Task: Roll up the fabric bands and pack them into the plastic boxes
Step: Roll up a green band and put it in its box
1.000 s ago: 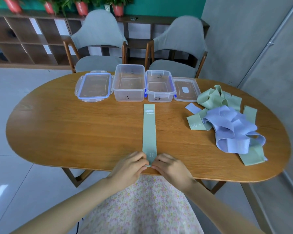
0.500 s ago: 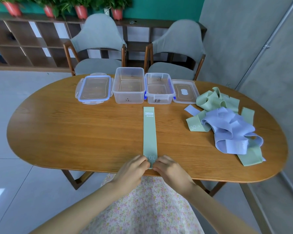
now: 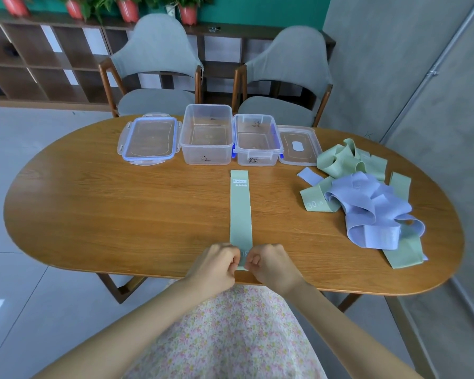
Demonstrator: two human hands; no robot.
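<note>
From the head view, we pinch the near end of the green fabric band (image 3: 240, 212) with our left hand (image 3: 216, 265) and right hand (image 3: 271, 265), each grip curled round it; it lies flat on the table (image 3: 107, 214), pointing toward two open plastic boxes (image 3: 207, 132).

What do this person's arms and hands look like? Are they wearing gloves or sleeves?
No gloves and no sleeves show: the left hand and right hand are bare, and so are both forearms. I see no rings, watch or bracelet. Below the arms is a pale floral garment with small pink and yellow flowers.
</note>
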